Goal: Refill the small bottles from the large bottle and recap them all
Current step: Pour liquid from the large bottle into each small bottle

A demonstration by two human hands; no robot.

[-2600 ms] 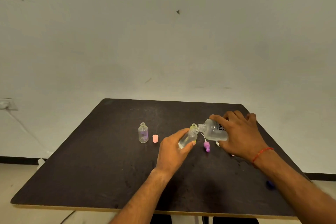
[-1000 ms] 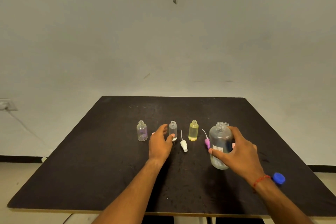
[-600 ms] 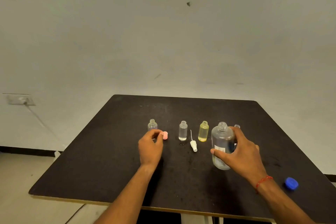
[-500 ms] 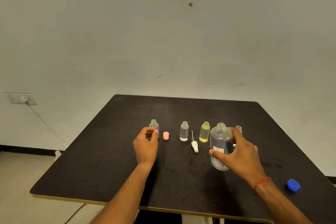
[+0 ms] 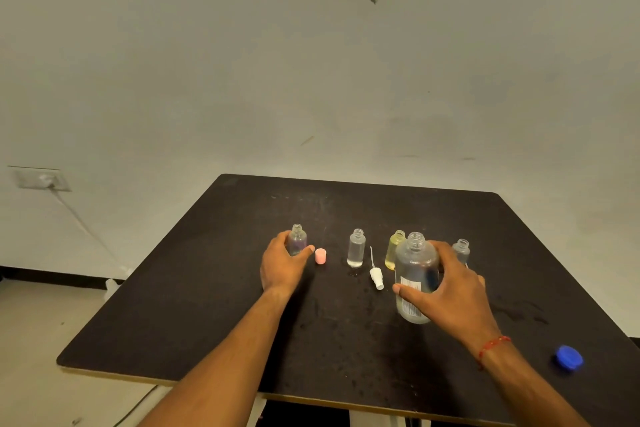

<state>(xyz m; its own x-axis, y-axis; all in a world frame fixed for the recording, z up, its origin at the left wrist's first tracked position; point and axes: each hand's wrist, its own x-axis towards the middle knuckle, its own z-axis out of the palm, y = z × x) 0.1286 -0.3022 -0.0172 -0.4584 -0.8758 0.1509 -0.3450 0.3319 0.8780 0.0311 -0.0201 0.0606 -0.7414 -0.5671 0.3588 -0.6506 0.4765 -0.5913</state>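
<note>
1. Gripping the uncapped leftmost small bottle (image 5: 297, 240), the left hand (image 5: 282, 265) curls thumb and fingers round it as it stands on the black table (image 5: 207, 322).
2. The right hand (image 5: 450, 291) wraps the open, upright large bottle (image 5: 414, 274), at 3 o'clock from the left hand.
3. A pink cap (image 5: 320, 256) sits just beside the leftmost small bottle at its 3 o'clock.
4. A blue cap (image 5: 569, 358) lies at 4 o'clock from the large bottle, well apart.
</note>
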